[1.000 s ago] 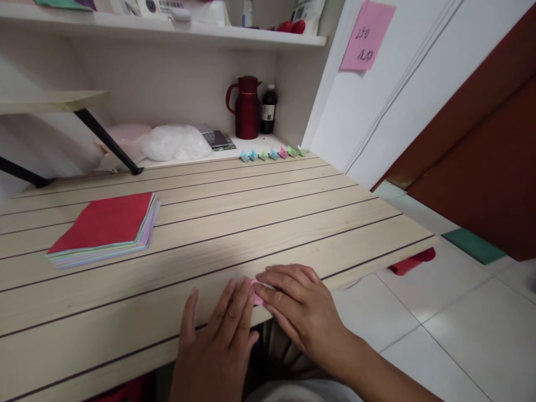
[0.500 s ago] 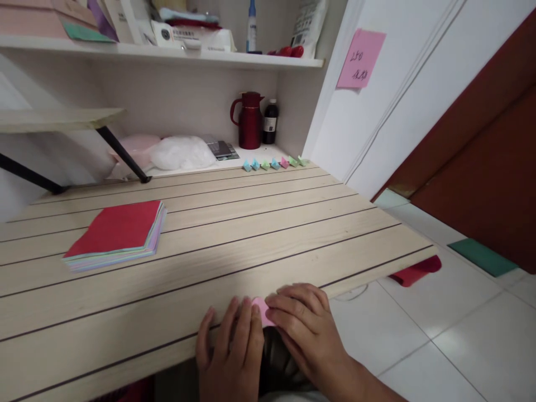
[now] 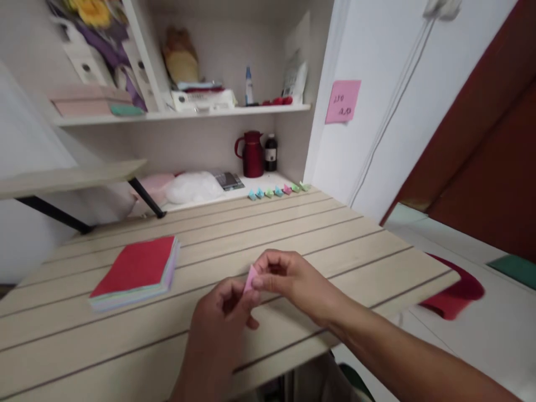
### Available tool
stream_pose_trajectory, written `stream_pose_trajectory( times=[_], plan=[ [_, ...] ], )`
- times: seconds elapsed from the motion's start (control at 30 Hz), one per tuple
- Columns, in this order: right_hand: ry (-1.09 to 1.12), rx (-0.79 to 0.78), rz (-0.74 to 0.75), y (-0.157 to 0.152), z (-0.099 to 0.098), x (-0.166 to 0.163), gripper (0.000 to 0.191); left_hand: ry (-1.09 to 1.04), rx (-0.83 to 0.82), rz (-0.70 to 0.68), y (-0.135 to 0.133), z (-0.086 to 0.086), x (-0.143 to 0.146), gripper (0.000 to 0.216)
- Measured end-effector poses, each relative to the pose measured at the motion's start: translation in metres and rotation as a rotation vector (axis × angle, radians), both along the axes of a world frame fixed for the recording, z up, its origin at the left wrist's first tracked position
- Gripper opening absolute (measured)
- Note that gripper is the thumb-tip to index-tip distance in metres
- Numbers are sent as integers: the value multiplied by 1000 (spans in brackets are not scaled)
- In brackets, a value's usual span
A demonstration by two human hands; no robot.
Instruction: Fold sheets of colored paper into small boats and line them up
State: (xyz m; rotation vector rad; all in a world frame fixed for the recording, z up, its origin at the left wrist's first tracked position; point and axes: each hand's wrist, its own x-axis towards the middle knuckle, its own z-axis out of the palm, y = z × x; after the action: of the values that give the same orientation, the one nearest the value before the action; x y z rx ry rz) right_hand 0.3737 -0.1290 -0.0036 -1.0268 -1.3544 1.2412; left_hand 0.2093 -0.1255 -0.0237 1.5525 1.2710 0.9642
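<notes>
A small folded pink paper (image 3: 250,277) is held in the air above the slatted wooden table (image 3: 343,245), pinched between both hands. My left hand (image 3: 224,324) grips its lower edge with thumb and fingers closed. My right hand (image 3: 288,282) pinches its upper right side. To the left on the table lies a stack of coloured paper squares (image 3: 136,271) with a red sheet on top. A row of several small folded paper pieces (image 3: 276,191) in blue, green and pink stands at the table's far edge.
Behind the table a white shelf carries a dark red jug (image 3: 252,154), a dark bottle (image 3: 271,152), a white plastic bag (image 3: 192,187) and a calculator (image 3: 229,180). A pink note (image 3: 342,101) sticks to the wall. Red paper (image 3: 454,293) and green paper (image 3: 517,269) lie on the tiled floor at right.
Both hands have lifted the pink paper off the table's near edge into the air. The head camera has tilted upward, showing more of the upper shelf.
</notes>
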Motion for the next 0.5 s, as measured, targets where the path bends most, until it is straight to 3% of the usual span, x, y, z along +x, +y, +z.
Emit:
stream_pose_trajectory(
  times=[0.1,0.2,0.33,0.5],
  plan=[
    [191,-118,-25,57,4,-2,32,-280,-151,-30,48,10,14,22],
    [444,-316,-55,91,-8,-7,43,-595,-284,16,76,-1,24,30],
    [615,-376,-46,96,-31,-16,50,-698,-277,46,83,-21,29,35],
    [543,-188,-32,88,-37,-23,43,-685,-213,69,85,-30,27,31]
  ],
)
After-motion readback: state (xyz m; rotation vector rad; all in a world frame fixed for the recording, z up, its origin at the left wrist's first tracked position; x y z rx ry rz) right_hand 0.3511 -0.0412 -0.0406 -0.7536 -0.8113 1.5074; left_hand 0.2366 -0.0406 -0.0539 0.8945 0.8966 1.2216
